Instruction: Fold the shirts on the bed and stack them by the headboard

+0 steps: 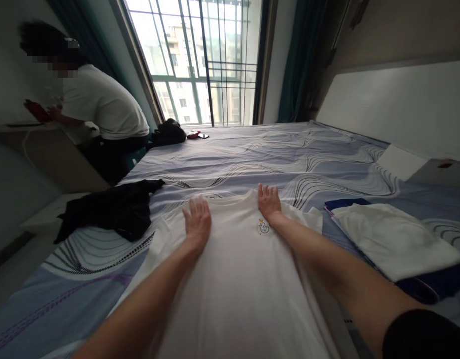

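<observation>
A white T-shirt (233,269) lies spread on the bed, its neckline at the far end and a small cartoon print on the right of the chest. My left hand (198,219) rests on the shirt's left shoulder area, fingers stretched out and slightly blurred. Near the collar on the other side, my right hand (269,200) lies flat with its fingers extended. Neither hand grips the cloth. The shirt's near end runs out of the bottom of the view, and my forearms cover parts of its sides.
Left of the shirt is a crumpled black garment (113,209). Folded white and navy clothes (397,239) are stacked at right. A black bag (169,132) sits by the window. Beyond the bed (244,154), a person (102,102) in white leans over a desk. An open white box (401,162) stands far right.
</observation>
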`<state>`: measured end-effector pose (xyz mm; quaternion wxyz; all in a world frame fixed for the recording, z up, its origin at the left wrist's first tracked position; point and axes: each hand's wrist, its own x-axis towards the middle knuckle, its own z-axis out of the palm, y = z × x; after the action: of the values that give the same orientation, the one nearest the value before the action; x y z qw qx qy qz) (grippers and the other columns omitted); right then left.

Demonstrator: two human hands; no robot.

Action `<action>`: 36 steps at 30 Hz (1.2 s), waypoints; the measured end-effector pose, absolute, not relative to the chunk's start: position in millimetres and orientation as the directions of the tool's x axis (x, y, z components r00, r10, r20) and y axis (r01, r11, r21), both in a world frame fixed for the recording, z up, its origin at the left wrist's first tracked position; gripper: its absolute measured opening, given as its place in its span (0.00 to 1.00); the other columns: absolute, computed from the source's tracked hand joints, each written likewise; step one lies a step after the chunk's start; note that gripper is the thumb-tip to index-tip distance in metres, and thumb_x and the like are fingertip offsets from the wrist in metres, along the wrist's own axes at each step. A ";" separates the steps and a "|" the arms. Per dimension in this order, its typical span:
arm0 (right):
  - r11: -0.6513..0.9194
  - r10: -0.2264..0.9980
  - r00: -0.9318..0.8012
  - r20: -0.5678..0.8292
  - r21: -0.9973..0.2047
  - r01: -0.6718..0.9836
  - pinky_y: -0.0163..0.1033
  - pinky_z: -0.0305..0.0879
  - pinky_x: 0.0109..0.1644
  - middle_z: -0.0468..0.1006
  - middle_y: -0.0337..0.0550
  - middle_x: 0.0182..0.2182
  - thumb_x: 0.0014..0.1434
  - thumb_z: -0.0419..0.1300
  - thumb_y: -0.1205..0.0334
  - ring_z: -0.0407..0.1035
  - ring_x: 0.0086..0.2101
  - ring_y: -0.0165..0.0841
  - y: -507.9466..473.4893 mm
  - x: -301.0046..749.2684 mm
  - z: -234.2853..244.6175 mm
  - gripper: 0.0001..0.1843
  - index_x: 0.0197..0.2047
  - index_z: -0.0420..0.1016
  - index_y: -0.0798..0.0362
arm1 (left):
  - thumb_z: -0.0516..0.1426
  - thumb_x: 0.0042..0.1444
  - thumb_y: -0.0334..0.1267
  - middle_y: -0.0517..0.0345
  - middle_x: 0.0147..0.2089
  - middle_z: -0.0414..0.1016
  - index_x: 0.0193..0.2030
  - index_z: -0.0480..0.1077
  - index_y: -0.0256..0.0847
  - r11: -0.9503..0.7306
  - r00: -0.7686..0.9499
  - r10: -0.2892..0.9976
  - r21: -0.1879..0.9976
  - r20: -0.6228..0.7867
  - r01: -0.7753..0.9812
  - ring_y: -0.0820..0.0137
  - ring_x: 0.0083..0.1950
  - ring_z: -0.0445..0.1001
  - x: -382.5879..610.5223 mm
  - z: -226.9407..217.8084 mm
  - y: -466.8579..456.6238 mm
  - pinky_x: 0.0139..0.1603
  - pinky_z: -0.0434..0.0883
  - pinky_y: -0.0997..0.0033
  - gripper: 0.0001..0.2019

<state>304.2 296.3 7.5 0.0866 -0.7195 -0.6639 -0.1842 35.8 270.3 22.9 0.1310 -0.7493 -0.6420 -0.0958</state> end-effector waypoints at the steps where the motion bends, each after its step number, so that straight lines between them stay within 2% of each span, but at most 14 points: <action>1: -0.089 0.923 0.041 0.383 0.108 0.990 0.59 0.46 0.67 0.63 0.69 0.65 0.68 0.41 0.73 0.60 0.61 0.51 284.9 299.1 6.5 0.30 0.72 0.55 0.66 | 0.38 0.64 0.26 0.38 0.74 0.56 0.71 0.58 0.31 -0.228 0.229 0.935 -0.036 0.271 0.973 0.50 0.75 0.52 44.3 17.5 246.5 0.70 0.55 0.41 0.29; 3: -0.028 0.934 0.004 0.358 0.061 0.998 0.56 0.45 0.69 0.60 0.64 0.68 0.68 0.42 0.72 0.56 0.65 0.49 254.2 292.1 4.7 0.29 0.71 0.58 0.63 | 0.40 0.67 0.31 0.43 0.74 0.57 0.70 0.60 0.34 -0.291 0.275 0.936 0.043 0.220 0.956 0.55 0.74 0.54 52.8 9.0 201.9 0.70 0.57 0.49 0.27; 6: 0.089 0.963 -0.072 0.260 -0.054 0.995 0.51 0.47 0.70 0.59 0.55 0.70 0.71 0.43 0.64 0.54 0.67 0.45 193.3 288.7 3.2 0.27 0.70 0.62 0.54 | 0.43 0.68 0.44 0.44 0.75 0.55 0.71 0.60 0.39 -0.202 0.183 0.963 0.083 0.195 0.976 0.51 0.75 0.53 47.6 7.3 150.5 0.71 0.55 0.44 0.28; 11: 0.138 0.987 -0.124 0.103 -0.141 0.980 0.56 0.41 0.72 0.51 0.45 0.73 0.71 0.46 0.49 0.43 0.71 0.47 88.9 295.4 7.9 0.31 0.74 0.54 0.47 | 0.44 0.68 0.49 0.46 0.77 0.51 0.73 0.56 0.46 -0.109 0.104 0.989 0.042 0.107 0.993 0.49 0.76 0.50 14.1 20.4 92.7 0.71 0.51 0.41 0.29; 15: 0.064 0.995 -0.051 0.089 -0.154 0.986 0.57 0.36 0.72 0.48 0.43 0.74 0.70 0.46 0.51 0.41 0.71 0.45 17.5 301.9 7.4 0.31 0.74 0.54 0.47 | 0.43 0.67 0.49 0.40 0.75 0.53 0.73 0.56 0.37 0.018 -0.016 0.985 -0.010 0.174 1.000 0.48 0.74 0.52 -18.7 22.6 32.5 0.69 0.54 0.42 0.32; 18: -0.095 0.972 0.132 0.193 -0.188 0.978 0.53 0.43 0.71 0.53 0.55 0.72 0.68 0.48 0.53 0.47 0.69 0.46 -36.6 305.0 0.0 0.34 0.73 0.54 0.59 | 0.42 0.64 0.52 0.28 0.70 0.59 0.69 0.57 0.19 0.126 -0.123 0.945 0.010 0.304 0.992 0.46 0.70 0.58 -40.6 18.7 -25.6 0.67 0.58 0.46 0.38; 20: -0.277 0.909 0.339 0.244 -0.253 0.927 0.50 0.54 0.66 0.61 0.66 0.67 0.65 0.52 0.50 0.57 0.64 0.50 -70.5 307.0 -4.9 0.39 0.70 0.56 0.69 | 0.43 0.61 0.57 0.23 0.64 0.64 0.63 0.62 0.14 0.193 -0.203 0.910 0.063 0.363 0.979 0.45 0.65 0.64 -53.3 16.7 -62.3 0.63 0.63 0.50 0.41; 21: -0.352 0.874 0.426 0.235 -0.299 0.887 0.49 0.59 0.62 0.67 0.69 0.62 0.63 0.54 0.48 0.63 0.60 0.51 -85.1 308.2 -6.2 0.39 0.68 0.59 0.70 | 0.44 0.59 0.59 0.23 0.61 0.67 0.59 0.65 0.16 0.219 -0.238 0.898 0.093 0.369 0.971 0.44 0.61 0.67 -58.9 17.1 -77.8 0.61 0.65 0.50 0.41; 23: -0.414 0.853 0.502 0.147 -0.397 0.820 0.46 0.65 0.52 0.76 0.64 0.51 0.61 0.55 0.48 0.71 0.50 0.49 -106.7 310.9 -4.9 0.31 0.58 0.71 0.64 | 0.44 0.57 0.59 0.27 0.55 0.71 0.49 0.72 0.25 0.241 -0.288 0.904 0.178 0.318 0.954 0.45 0.55 0.71 -68.1 21.8 -100.6 0.56 0.68 0.49 0.35; 25: -0.385 0.881 0.471 0.041 -0.517 0.765 0.42 0.65 0.45 0.80 0.54 0.40 0.62 0.52 0.49 0.74 0.41 0.43 -116.6 315.1 1.6 0.20 0.42 0.77 0.55 | 0.44 0.56 0.58 0.34 0.46 0.75 0.39 0.73 0.35 0.257 -0.328 0.929 0.337 0.171 0.906 0.48 0.48 0.74 -74.6 31.8 -111.7 0.51 0.70 0.51 0.28; 27: -0.353 0.885 0.467 -0.004 -0.659 0.664 0.40 0.64 0.39 0.79 0.48 0.31 0.63 0.47 0.48 0.73 0.34 0.40 -117.0 323.0 10.6 0.21 0.32 0.73 0.51 | 0.44 0.56 0.57 0.42 0.38 0.78 0.35 0.70 0.41 0.299 -0.363 0.932 0.549 0.008 0.781 0.52 0.42 0.76 -79.7 44.2 -114.0 0.45 0.71 0.55 0.24; 29: -0.337 0.846 0.533 -0.005 -0.780 0.527 0.39 0.63 0.35 0.78 0.47 0.27 0.62 0.44 0.46 0.72 0.31 0.39 -114.2 336.9 18.4 0.23 0.28 0.70 0.50 | 0.46 0.55 0.60 0.48 0.33 0.78 0.35 0.69 0.43 0.352 -0.413 0.907 0.690 -0.085 0.632 0.55 0.38 0.77 -85.6 54.9 -112.9 0.41 0.72 0.58 0.23; 33: -0.378 0.750 0.661 0.040 -0.794 0.477 0.40 0.62 0.33 0.77 0.48 0.24 0.57 0.47 0.45 0.71 0.29 0.40 -121.4 379.8 21.7 0.20 0.24 0.67 0.49 | 0.50 0.50 0.60 0.50 0.31 0.79 0.33 0.70 0.43 0.379 -0.470 0.879 0.723 -0.085 0.578 0.54 0.37 0.77 -105.8 61.0 -114.6 0.41 0.73 0.58 0.22; 36: -0.411 0.777 0.629 0.020 -0.741 0.531 0.41 0.63 0.34 0.79 0.48 0.24 0.55 0.51 0.44 0.72 0.30 0.42 -141.8 407.3 14.4 0.21 0.22 0.70 0.49 | 0.53 0.47 0.60 0.51 0.28 0.79 0.28 0.71 0.44 0.404 -0.430 0.892 0.668 -0.137 0.625 0.51 0.37 0.79 -121.4 55.2 -121.5 0.42 0.74 0.55 0.20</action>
<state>407.3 -141.8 14.4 0.3696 -0.8232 -0.3975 0.1664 -121.4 -121.5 55.2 -0.2462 -0.4736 -0.8008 -0.2716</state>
